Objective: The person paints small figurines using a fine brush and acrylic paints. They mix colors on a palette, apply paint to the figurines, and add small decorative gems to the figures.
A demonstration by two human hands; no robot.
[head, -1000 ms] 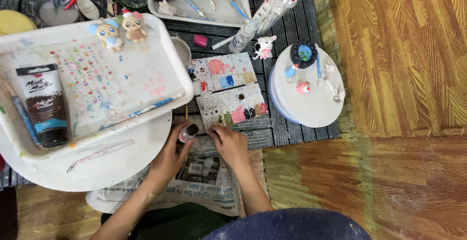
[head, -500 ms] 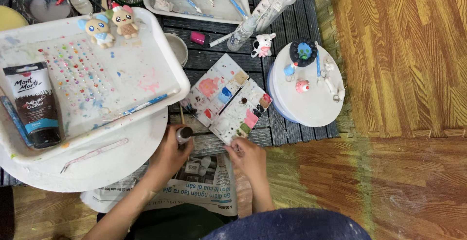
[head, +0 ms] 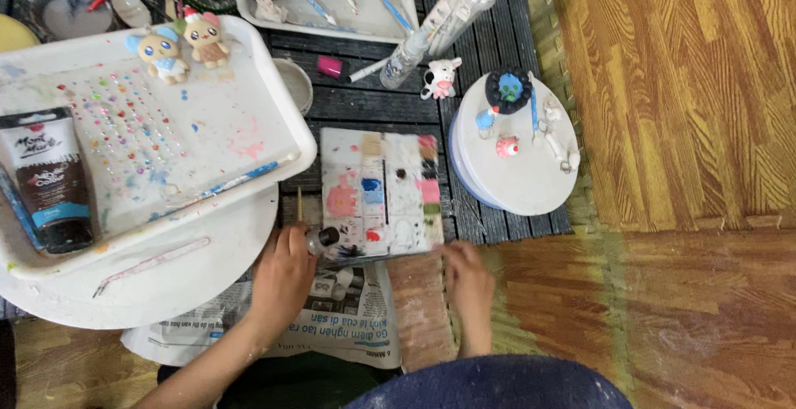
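Observation:
My left hand (head: 282, 280) is closed around a small clear bottle with a dark cap (head: 322, 239), held at the lower left corner of a paint-stained white palette (head: 390, 210). The palette lies square on the dark slatted mat, with dabs of pink, blue, red and green in its wells. My right hand (head: 468, 280) rests at the palette's lower right corner, fingertips by its edge and nothing in it; it is blurred. Sheets of newspaper (head: 348, 326) lie under both hands.
A white tray (head: 286, 131) at left holds a black paint tube (head: 50, 181), two small figurines (head: 162, 52) and a blue brush (head: 224, 185). It sits on a round white board (head: 182, 280). A round white stand (head: 522, 189) with small painted pieces is at right. Wooden floor beyond.
The palette was tilted and now lies straight. My right hand has slid right, from under the palette's middle to its lower right corner. My left hand keeps the bottle.

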